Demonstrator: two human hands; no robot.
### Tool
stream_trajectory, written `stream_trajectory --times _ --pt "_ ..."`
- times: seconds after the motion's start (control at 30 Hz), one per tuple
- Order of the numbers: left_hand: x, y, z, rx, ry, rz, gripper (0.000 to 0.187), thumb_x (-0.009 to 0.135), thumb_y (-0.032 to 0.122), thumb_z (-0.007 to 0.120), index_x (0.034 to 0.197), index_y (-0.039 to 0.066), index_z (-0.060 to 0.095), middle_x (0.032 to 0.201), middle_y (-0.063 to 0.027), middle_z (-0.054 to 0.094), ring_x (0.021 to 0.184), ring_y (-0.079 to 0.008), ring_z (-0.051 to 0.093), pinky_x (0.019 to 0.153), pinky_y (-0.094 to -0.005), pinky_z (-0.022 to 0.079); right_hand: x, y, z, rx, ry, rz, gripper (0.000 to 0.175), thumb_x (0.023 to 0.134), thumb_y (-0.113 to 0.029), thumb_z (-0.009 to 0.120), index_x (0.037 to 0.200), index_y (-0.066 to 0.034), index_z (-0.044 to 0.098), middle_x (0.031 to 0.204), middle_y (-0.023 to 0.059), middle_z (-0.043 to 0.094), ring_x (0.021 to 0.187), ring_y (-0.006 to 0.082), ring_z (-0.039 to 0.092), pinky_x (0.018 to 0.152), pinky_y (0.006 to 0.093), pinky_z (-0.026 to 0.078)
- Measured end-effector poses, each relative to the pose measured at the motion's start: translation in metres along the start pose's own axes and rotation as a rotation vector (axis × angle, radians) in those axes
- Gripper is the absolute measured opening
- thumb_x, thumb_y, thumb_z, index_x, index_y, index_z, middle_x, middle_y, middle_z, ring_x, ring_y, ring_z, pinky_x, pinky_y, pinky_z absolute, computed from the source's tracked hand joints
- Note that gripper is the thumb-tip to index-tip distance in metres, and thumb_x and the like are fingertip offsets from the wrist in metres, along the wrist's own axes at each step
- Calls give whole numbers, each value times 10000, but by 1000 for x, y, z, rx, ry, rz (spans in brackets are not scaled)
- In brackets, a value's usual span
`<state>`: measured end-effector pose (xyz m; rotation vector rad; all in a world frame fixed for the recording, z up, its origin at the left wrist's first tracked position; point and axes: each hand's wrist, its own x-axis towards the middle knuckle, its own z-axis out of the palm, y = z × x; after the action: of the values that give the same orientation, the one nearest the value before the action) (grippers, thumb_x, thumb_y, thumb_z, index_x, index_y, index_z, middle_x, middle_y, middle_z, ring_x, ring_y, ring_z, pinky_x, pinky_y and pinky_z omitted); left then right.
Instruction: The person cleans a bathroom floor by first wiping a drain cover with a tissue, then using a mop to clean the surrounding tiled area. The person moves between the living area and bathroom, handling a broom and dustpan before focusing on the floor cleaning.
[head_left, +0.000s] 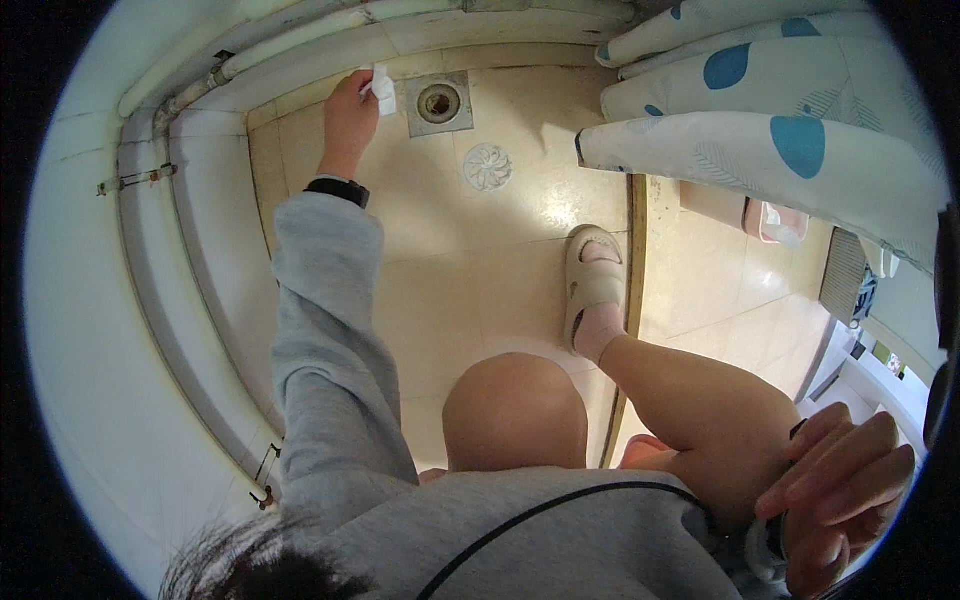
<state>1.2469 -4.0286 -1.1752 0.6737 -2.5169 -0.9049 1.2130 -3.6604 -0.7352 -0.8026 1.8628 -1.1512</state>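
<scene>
My left hand (351, 120) reaches down to the tiled floor near the wall, its fingers closed on a piece of white tissue (383, 90). Just right of the tissue is a square metal floor drain (439, 103) with its round hole uncovered. A round drain cover with a swirl pattern (488, 167) lies flat on the tiles below the drain, apart from it. My right hand (836, 487) is raised at the lower right, near my bent leg, fingers curled; whether it holds anything is not clear, though a small dark bit shows by a fingertip.
Pipes (180, 225) run along the wall at the left and top. A white shower curtain (697, 142) with blue drops hangs at the upper right. My slippered foot (596, 281) stands beside a raised floor strip (637, 262). Beyond it is a pink bin (757, 220).
</scene>
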Motion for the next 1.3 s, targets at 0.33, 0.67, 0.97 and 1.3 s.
stream_trajectory --times 0.33,0.67,0.97,1.3 --pt "-14 30 62 362 -424 486 148 794 77 505 919 73 584 926 -134 626 896 -313 607 720 -407 490 3 5 4 53 9 -14 177 886 -161 548 1027 -69 496 916 155 579 755 209 580 800 407 417" --pt "-3 19 59 285 -421 279 312 765 -16 503 1062 54 566 1009 -185 607 959 -353 575 799 -421 470 3 0 -1 3 28 55 178 891 -167 551 1036 -85 488 918 131 570 767 200 572 802 398 409" --pt "-32 2 -19 -12 -270 -123 283 781 -1 477 1055 31 538 963 -205 614 927 -369 587 780 -379 458 8 3 -8 55 -36 -52 187 895 -169 541 1050 -79 489 925 135 571 772 202 575 822 405 412" --pt "-83 36 -28 -156 -299 -151 315 765 -38 506 1074 20 534 1028 -137 603 937 -261 591 834 -324 446 7 0 0 41 -10 11 201 890 -187 552 1045 -75 491 926 141 575 779 206 579 826 416 423"
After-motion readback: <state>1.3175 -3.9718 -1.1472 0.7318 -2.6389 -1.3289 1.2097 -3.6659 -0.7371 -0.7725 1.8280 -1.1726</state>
